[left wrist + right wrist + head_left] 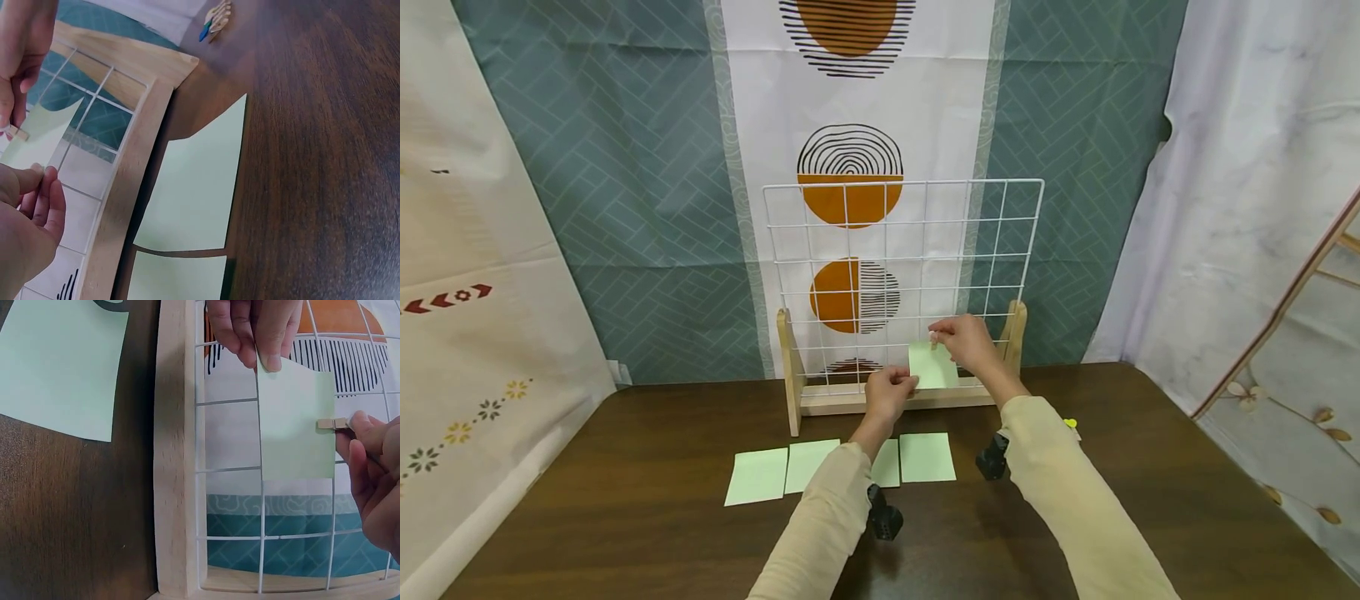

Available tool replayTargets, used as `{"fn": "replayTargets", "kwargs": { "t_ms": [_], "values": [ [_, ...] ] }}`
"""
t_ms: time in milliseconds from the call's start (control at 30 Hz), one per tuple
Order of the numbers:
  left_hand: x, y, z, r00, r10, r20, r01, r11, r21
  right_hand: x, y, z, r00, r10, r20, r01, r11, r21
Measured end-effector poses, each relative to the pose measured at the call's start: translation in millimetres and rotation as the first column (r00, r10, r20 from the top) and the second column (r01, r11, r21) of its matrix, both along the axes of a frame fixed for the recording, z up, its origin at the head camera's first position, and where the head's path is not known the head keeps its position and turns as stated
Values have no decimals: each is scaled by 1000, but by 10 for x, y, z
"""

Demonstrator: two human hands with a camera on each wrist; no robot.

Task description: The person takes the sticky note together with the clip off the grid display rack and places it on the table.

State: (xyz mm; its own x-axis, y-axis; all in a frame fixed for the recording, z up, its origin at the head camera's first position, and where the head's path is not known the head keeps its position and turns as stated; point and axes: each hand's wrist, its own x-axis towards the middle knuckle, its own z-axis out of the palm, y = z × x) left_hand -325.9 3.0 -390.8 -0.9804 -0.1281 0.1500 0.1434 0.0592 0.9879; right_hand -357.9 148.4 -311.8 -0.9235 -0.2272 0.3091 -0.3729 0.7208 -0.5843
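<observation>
A pale green paper square (931,368) lies against the lower part of a white wire grid (925,257). My left hand (889,392) pinches the paper's lower left edge between thumb and fingers. At its top edge, my right hand (967,342) pinches a small wooden clothespin (331,424), whose jaws sit over the paper's edge at a grid wire. In the right wrist view the left hand (259,328) grips one corner and the right hand (378,472) holds the clothespin's end.
The grid stands in a wooden base (835,404) on a dark brown table (647,500). Several green paper squares (927,457) lie in a row before it. More clothespins (217,22) lie at the right, beyond the stand. Patterned cloth (640,167) hangs behind.
</observation>
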Motion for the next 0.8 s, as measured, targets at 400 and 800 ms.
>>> {"fn": "replayTargets", "kwargs": {
  "t_ms": [400, 800],
  "values": [
    [-12, 18, -20, 1000, 14, 10, -14, 1000, -12, 5, -46, -15, 993, -91, -79, 95, 994, 51],
    [13, 10, -21, 999, -11, 31, 10, 1000, 26, 24, -75, 12, 974, -114, -195, 117, 993, 4]
  ]
}}
